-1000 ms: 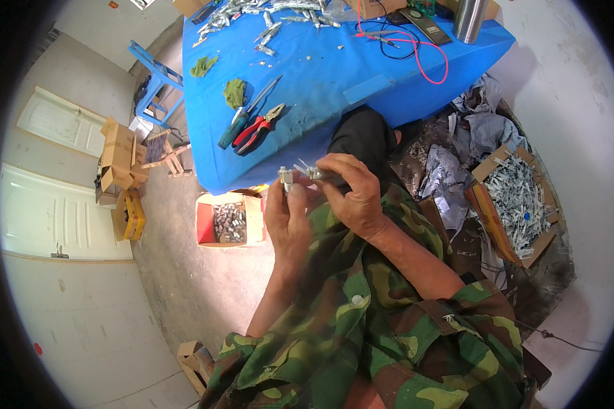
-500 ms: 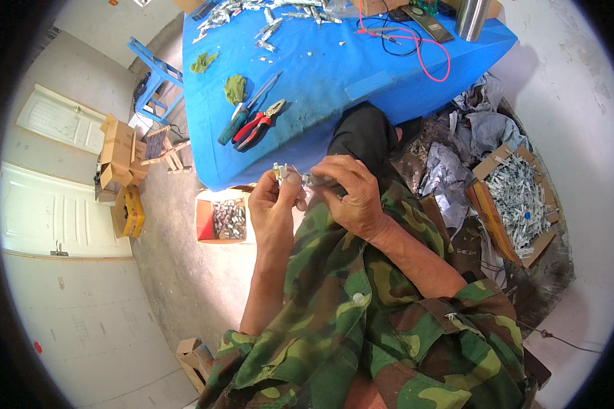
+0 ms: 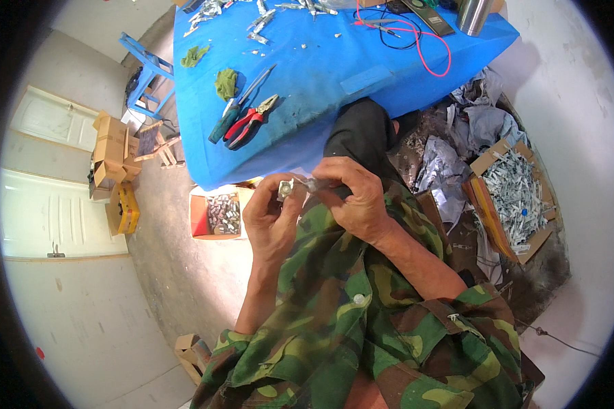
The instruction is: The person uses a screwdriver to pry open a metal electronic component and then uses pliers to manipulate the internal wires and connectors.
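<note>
My left hand [image 3: 269,215] pinches a small whitish block-shaped part [image 3: 286,189] between thumb and fingers, its squarish end facing up. Close beside it, my right hand [image 3: 355,198] is closed on a small greyish piece [image 3: 312,184], blurred and mostly covered by the fingers. The two pieces almost meet over my lap; I cannot tell whether they touch. On the blue-covered table [image 3: 300,116] beyond my hands lie red-and-black combination pliers [image 3: 251,124] and a screwdriver [image 3: 226,121] with a dark green handle.
Two green rags [image 3: 225,84] and several silvery parts [image 3: 259,27] lie on the table, with a red-and-black cable pair [image 3: 430,51] and a metal flask [image 3: 472,17]. A box of small parts [image 3: 223,215] stands below left. Right, a carton [image 3: 518,201] holds many whitish strips.
My left hand has turned the whitish part, so its squarish end now faces up. My right hand stays close beside it. The whole view has shifted slightly.
</note>
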`<state>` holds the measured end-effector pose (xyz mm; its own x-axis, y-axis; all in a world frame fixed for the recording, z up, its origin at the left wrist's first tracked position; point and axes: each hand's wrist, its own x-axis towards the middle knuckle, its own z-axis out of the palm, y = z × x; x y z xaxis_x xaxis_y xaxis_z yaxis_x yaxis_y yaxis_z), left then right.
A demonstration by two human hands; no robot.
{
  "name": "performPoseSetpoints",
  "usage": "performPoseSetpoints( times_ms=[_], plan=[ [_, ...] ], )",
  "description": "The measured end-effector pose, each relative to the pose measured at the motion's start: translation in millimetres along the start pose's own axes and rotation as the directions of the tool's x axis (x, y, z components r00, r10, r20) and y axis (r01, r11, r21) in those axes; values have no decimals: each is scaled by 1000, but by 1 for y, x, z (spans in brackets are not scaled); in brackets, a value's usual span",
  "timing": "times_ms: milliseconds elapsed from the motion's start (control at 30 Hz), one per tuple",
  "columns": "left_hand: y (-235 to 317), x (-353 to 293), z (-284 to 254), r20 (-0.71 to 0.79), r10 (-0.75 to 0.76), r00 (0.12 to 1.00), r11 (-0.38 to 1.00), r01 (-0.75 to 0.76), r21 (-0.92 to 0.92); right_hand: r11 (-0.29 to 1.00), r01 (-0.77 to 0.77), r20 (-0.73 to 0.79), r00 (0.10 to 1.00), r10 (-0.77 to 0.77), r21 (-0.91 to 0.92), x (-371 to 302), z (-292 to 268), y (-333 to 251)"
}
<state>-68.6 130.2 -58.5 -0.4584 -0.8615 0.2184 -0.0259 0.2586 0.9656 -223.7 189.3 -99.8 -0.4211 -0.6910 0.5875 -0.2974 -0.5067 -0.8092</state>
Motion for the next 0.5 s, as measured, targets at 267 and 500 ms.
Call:
performPoseSetpoints(
  times_ms=[267, 500],
  plan=[
    [-15, 14, -3, 48, -12, 999, 1000, 11, 22, 997, -69, 6, 998, 69, 30, 6, -3, 13],
    [-29, 22, 2, 2, -133, 991, 985, 133, -111, 992, -122, 23, 992, 122, 30, 12, -2, 33]
  ],
)
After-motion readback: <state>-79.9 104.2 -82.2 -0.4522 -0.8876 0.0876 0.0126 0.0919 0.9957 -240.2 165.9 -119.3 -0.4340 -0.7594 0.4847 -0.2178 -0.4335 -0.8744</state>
